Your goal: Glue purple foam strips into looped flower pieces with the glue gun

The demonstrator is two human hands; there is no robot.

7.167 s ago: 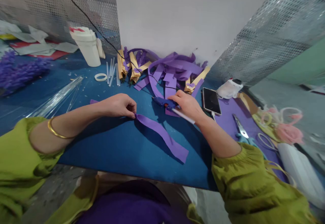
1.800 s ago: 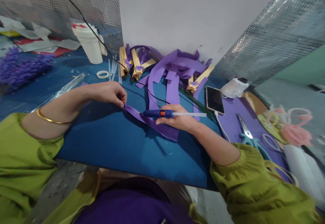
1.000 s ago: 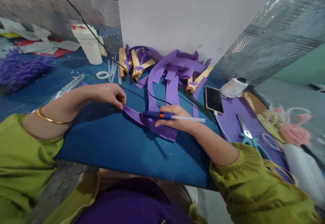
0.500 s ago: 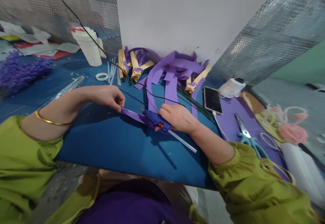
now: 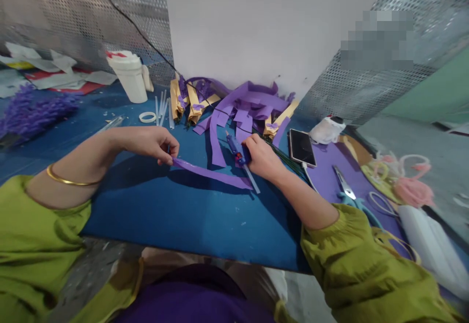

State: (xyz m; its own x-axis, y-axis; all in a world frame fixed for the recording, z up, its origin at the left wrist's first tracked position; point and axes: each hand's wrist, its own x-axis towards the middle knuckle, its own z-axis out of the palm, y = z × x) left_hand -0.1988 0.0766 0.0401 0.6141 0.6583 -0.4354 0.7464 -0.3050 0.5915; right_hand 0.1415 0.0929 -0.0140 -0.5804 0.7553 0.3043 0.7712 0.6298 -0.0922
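left hand [image 5: 156, 142]: pinching end of purple strip [image 5: 212, 175], centre frame on table [image 5: 164, 215] | right hand [image 5: 262, 159]: closed round glue gun [image 5: 236, 150] resting beside strip | progress: strip flat, unrolled; shaping appears undone

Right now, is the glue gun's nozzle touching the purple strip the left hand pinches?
No. The glue gun in the right hand points away toward the strip pile, clear of the purple strip pinched by the left hand.
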